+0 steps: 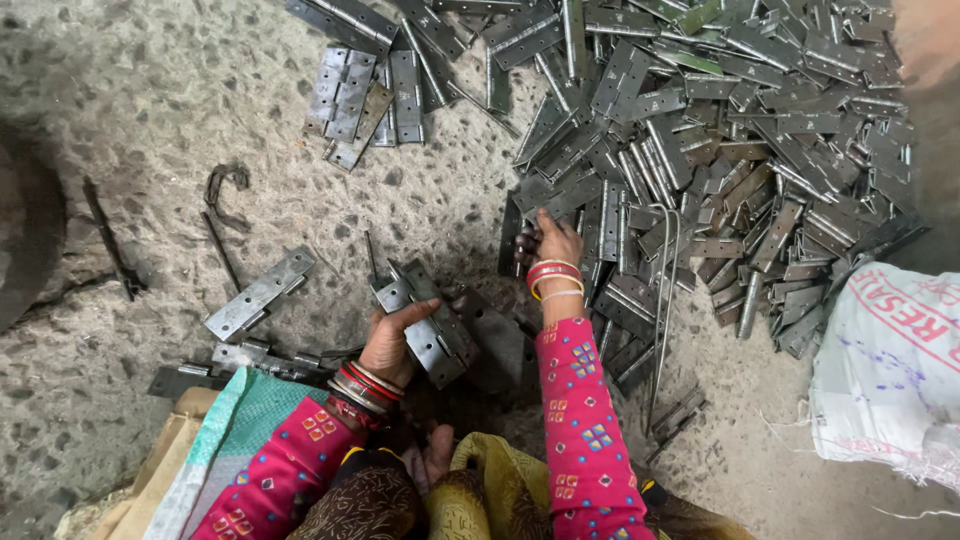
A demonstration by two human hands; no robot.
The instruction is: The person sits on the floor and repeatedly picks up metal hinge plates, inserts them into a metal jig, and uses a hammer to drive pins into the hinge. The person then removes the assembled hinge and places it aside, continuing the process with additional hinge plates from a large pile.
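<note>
I am stretching my right hand (553,243) forward, arm nearly straight, palm down and fingers spread and bent. I am keeping my left hand (392,343) closer to my body, elbow bent, fingers curled shut in a grip, thumb pressing across the top.

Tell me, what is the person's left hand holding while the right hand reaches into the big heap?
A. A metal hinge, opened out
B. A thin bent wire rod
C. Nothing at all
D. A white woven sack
A: the left hand grips a grey metal hinge with its leaves spread, while the right hand rests on the pile of hinges on the concrete floor.
</note>
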